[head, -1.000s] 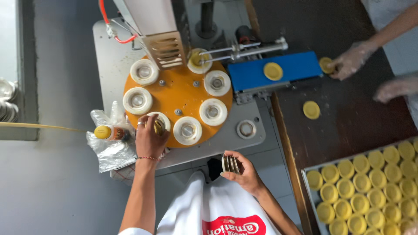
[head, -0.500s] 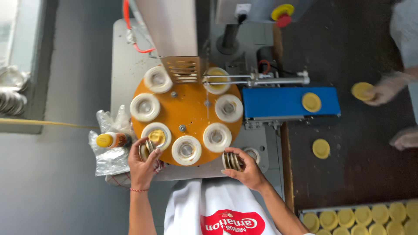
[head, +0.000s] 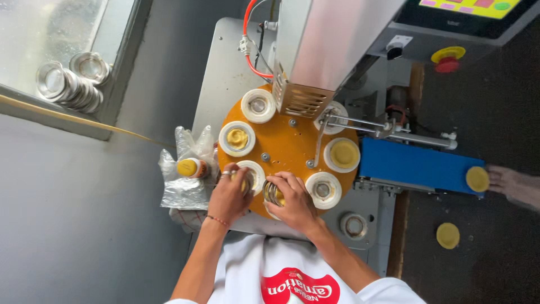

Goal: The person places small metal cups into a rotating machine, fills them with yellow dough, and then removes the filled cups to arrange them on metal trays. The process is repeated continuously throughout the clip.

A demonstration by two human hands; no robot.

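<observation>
Foil cups pinched in right hand, beside left hand curled over mould.

My left hand and right hand rest on the turntable; the conveyor belt lies right of it.

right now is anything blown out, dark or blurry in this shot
Head view: the window at upper left is washed out by daylight; the table on the right is dark; the turntable and both hands, left and right, look evenly lit and sharp.
</observation>
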